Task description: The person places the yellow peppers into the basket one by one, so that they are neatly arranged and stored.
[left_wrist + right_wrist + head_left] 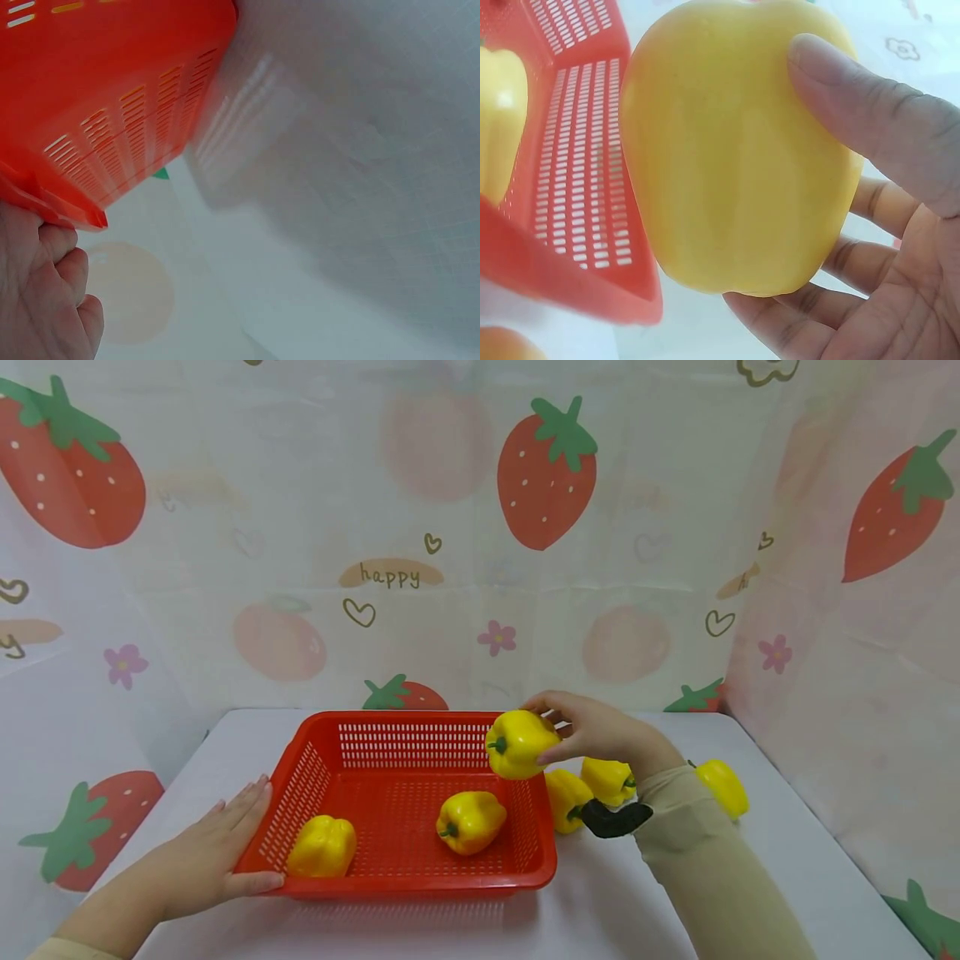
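My right hand (596,731) holds a yellow bell pepper (517,745) over the right rim of the red plastic basket (420,887). In the right wrist view the thumb presses one side of this pepper and the fingers curl behind it. My left hand (213,852) grips the basket's front left corner, its thumb on the front rim and its fingers along the outside of the left wall. Inside the basket lie two yellow bell peppers, one pepper (322,847) at the front left and another pepper (471,822) right of the middle.
Right of the basket, a yellow pepper (567,802) lies close to its wall, with a second pepper (607,779) behind and a third pepper (723,789) farther right. A black curved piece (615,820) shows by the right cuff. A strawberry-print curtain (450,527) hangs behind the white table (795,860).
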Demonstrator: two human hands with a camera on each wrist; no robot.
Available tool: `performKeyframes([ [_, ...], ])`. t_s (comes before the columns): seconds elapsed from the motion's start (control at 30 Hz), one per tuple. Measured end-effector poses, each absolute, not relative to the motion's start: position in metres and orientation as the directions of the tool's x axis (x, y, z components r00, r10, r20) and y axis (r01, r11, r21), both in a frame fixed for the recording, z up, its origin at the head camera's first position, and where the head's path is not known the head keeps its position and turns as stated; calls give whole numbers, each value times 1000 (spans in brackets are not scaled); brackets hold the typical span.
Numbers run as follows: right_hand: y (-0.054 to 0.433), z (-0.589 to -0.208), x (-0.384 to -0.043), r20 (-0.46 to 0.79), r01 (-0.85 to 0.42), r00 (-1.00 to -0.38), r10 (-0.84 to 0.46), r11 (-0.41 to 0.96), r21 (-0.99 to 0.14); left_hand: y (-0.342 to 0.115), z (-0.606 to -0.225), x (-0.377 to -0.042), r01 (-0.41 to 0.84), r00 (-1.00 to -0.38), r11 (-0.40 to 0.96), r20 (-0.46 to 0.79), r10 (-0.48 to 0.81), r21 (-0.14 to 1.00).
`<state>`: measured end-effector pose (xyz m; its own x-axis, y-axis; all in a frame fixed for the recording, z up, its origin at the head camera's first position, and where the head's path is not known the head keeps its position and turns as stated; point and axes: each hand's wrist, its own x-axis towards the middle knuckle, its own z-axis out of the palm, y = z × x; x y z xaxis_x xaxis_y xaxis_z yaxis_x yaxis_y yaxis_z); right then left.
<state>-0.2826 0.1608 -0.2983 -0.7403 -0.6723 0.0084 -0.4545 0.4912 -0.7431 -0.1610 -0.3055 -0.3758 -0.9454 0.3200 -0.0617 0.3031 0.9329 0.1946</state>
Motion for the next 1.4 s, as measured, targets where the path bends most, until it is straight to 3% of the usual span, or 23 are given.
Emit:
performKeyframes([
  [0.4, 145, -310, -287, -5, -416, -727, -687, 446, -793, -306, -377, -161, 314, -944, 931, -49, 328, 184],
  [1.4, 117, -334, -294, -70, -337, -793, -605, 532, -777, -306, -378, -162, 307, -945, 934, -58, 322, 186],
])
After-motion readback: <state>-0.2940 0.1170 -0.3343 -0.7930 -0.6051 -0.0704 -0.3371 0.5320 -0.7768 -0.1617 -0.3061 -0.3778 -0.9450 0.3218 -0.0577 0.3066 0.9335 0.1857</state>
